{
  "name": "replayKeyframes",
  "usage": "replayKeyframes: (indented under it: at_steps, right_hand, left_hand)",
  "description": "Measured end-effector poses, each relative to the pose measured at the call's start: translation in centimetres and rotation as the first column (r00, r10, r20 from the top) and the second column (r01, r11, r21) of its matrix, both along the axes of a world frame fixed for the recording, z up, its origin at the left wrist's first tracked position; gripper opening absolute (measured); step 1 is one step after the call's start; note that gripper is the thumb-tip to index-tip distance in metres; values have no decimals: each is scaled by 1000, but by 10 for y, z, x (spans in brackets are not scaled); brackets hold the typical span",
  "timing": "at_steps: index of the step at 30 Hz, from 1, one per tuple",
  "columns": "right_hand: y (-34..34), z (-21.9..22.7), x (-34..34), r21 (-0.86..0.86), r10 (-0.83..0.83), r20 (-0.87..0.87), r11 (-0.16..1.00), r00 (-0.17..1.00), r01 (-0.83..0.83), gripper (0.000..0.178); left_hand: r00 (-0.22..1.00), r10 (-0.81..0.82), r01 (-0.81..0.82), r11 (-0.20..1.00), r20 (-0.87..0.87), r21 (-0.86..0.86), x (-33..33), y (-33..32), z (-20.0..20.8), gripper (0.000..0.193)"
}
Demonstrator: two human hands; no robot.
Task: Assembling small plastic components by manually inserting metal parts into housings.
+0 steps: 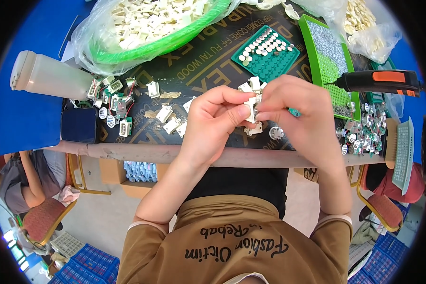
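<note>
Near the right fingers (pixel 280 96), a screwdriver (pixel 378 81) overlaps a green tray (pixel 327 67).

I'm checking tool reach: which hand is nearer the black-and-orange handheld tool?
Right. The right hand is just left of the black-and-orange handheld tool, near its thin tip; the left hand is farther left.

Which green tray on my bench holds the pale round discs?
The dark green tray beyond your right hand: pale discs sit in it. The longer, bright green tray to its right holds tiny grey pieces.
</note>
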State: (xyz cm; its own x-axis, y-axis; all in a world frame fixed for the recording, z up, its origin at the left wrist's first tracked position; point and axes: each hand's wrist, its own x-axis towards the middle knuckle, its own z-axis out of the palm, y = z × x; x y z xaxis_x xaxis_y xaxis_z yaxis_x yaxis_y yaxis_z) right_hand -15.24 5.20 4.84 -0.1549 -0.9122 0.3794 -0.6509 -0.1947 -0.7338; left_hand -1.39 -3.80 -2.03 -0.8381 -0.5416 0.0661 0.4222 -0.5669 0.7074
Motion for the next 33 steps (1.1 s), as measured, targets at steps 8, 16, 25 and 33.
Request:
replayKeyframes:
  at_steps: [8,16,25,33]
  right_hand:
    - [5,-21,7,-372,-177,-433,928,884,4,17]
    - [7,-18,9,-297,-221,-463,951,859,84,28]
    - [4,-19,14,-291,-223,-323,948,920,128,22]
    - [8,-2,8,-57,-170,28,984,985,171,14]
  left_hand:
    - [999,-44,46,989,-20,138,-1,-1,3,15]
    - [995,-81,90,977,-51,196,-1,-1,4,16]
    - [993,-98,110,973,-68,201,-2,-2,3,17]
    - [987,-143,154,965,-66,214,0,-3,3,18]
